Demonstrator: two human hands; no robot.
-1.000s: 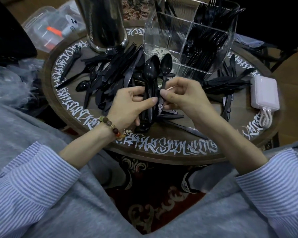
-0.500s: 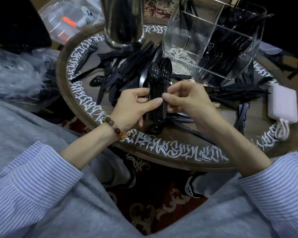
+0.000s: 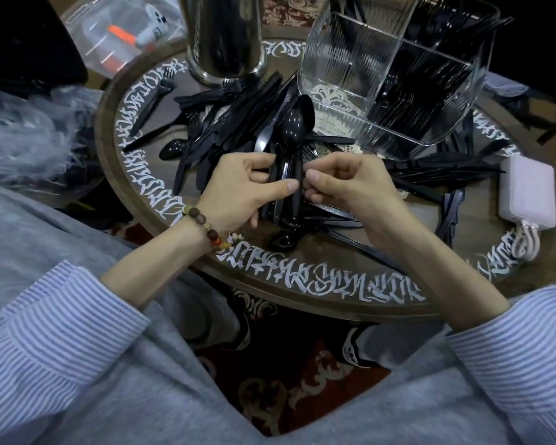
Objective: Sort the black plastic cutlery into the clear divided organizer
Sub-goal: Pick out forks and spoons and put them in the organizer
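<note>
My left hand [image 3: 249, 191] grips a small bundle of black plastic spoons [image 3: 294, 130] by their handles, bowls pointing away from me. My right hand [image 3: 347, 184] pinches the same bundle's handles from the right, fingertips meeting my left thumb. A loose heap of black cutlery [image 3: 231, 123] lies on the round table behind my left hand, and more black cutlery [image 3: 437, 175] lies to the right. The clear divided organizer [image 3: 344, 69] stands at the back right; its right compartments hold several black pieces, its near-left one looks empty.
The round wooden table [image 3: 321, 284] has white lettering round its rim. A tall metal cylinder [image 3: 225, 33] stands at the back. A white charger with a cable [image 3: 527, 191] lies at the right edge. Plastic bags [image 3: 23, 139] sit left, a clear box [image 3: 122, 36] behind.
The two spoons that stood apart have been brought together into one aligned bundle between both hands. The view has shifted, so the table sits further right in frame.
</note>
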